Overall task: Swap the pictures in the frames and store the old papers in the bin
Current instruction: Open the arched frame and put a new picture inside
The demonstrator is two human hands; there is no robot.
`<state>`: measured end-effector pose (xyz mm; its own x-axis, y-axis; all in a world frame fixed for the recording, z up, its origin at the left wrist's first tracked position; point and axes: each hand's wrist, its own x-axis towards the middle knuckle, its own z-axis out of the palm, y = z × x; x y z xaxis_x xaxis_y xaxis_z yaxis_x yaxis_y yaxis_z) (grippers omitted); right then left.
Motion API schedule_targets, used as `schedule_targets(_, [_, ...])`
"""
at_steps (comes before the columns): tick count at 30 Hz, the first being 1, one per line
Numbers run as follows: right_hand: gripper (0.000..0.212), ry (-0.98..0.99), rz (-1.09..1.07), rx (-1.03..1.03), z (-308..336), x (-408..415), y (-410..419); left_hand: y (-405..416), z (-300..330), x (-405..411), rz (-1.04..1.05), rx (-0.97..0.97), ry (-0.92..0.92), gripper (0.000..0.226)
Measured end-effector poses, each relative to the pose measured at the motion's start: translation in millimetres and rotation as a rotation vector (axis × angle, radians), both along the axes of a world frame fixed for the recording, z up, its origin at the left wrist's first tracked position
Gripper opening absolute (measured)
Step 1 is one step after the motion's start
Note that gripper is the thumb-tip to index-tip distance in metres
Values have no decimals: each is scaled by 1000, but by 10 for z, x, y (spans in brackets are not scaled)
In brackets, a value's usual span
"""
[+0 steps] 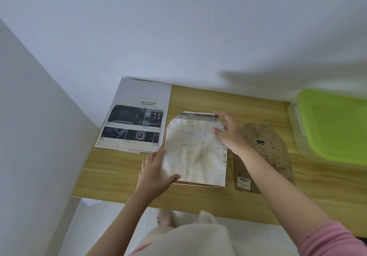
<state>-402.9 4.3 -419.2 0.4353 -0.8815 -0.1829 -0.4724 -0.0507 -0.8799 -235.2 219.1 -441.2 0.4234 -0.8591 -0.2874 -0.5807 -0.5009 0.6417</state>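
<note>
I stand at the light wooden table (198, 198), which runs into a white corner. At its far right sits the clear plastic bin with the lime-green lid (333, 124), closed, well apart from my work. Against the wall on the left lies the stack of printed car-brochure sheets (137, 120), and right of my work lies the brown arch-shaped backing board with a barcode label (278, 156), flat and off its frame.

In the middle is the arch-topped frame with a thin copper-coloured edge (190, 184). Over it lies the creased, yellow-stained printed paper (194, 152), its rounded top matching the arch. I judge I am at the swap itself, though I cannot tell whether this sheet is going in or coming out.

My left hand (156, 174) pinches the paper's lower left corner, thumb on top. My right hand (228, 132) has its fingers spread, tips pressing the upper right edge.

Next calls for squaring the sheet to the arch, then fetching the backing board.
</note>
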Motion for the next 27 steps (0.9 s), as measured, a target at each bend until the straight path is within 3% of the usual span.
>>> schedule_targets(7, [44,-132,-58,59,71,-250,-12,-48,196,-176,120,-227,149,58])
schedule_targets(18, [37,-209,-422,69,-88,-1782,209,-141,272,-1639,94,-219,278,51])
schedule_targets(27, [36,-69,-529,-76,-384,-3518,276,-396,122,-3173,-46,-154,278,50])
